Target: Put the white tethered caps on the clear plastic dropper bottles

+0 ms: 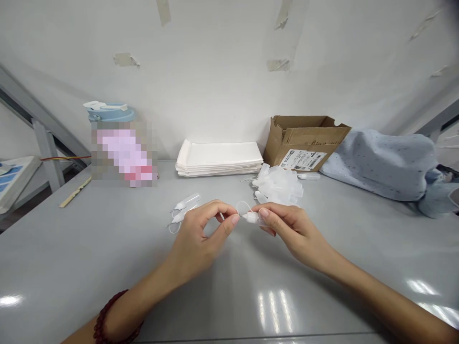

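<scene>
My right hand (287, 227) holds a small clear squeeze bottle (252, 218) with a white nozzle and a thin needle tip pointing left. A thin white strap (244, 202) loops up from the nozzle towards my left fingertips. My left hand (206, 231) pinches the strap's end at the needle tip between thumb and forefinger; the small end piece is mostly hidden. Just left of that hand, two similar bottles (187, 202) lie on the table. Beyond my right hand lies a pile of more bottles (278, 184).
A stack of white envelopes (222, 155) lies by the wall. Right of it stand an open cardboard box (304, 143) and a pale blue cloth bundle (380, 162). A blurred pink object with a blue top (111, 113) is at left, near a wooden stick (75, 192) on the grey table (89, 248).
</scene>
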A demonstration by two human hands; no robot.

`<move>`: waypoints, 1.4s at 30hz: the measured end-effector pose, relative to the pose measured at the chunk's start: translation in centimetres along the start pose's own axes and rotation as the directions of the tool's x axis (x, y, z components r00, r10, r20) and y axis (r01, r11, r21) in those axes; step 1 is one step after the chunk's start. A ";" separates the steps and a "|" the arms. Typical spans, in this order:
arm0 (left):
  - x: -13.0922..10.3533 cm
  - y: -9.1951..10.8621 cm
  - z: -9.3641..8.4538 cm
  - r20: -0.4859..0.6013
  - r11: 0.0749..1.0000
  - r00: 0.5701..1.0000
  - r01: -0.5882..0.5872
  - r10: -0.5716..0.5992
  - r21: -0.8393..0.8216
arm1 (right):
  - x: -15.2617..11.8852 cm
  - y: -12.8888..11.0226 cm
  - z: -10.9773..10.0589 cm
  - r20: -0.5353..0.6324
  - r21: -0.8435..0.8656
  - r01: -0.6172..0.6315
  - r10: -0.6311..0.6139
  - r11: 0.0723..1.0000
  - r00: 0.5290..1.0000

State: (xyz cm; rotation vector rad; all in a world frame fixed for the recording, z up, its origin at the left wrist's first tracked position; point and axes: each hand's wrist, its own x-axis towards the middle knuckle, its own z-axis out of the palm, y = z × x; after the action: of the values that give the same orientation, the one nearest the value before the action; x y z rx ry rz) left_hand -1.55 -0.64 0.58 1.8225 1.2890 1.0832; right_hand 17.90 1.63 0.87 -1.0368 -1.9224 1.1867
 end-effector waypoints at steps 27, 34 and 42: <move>0.7 0.5 -0.8 0.043 0.985 0.985 0.167 -0.165 -0.050 | 0.3 0.4 0.1 -0.008 -0.067 0.065 -0.066 0.996 0.998; 0.2 0.3 -0.1 0.012 0.995 0.995 0.096 -0.097 0.029 | 0.1 0.5 0.5 -0.009 -0.102 0.064 -0.065 0.993 0.998; 0.4 0.2 -0.5 0.063 0.989 0.987 0.147 -0.145 -0.024 | 0.4 0.2 0.2 0.015 -0.143 0.083 -0.082 0.986 0.997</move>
State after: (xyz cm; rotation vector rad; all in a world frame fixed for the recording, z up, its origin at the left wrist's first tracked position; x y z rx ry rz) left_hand -1.83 -0.28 1.06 1.6985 1.3412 0.9547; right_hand 17.62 1.94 0.60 -1.0161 -2.0625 1.0207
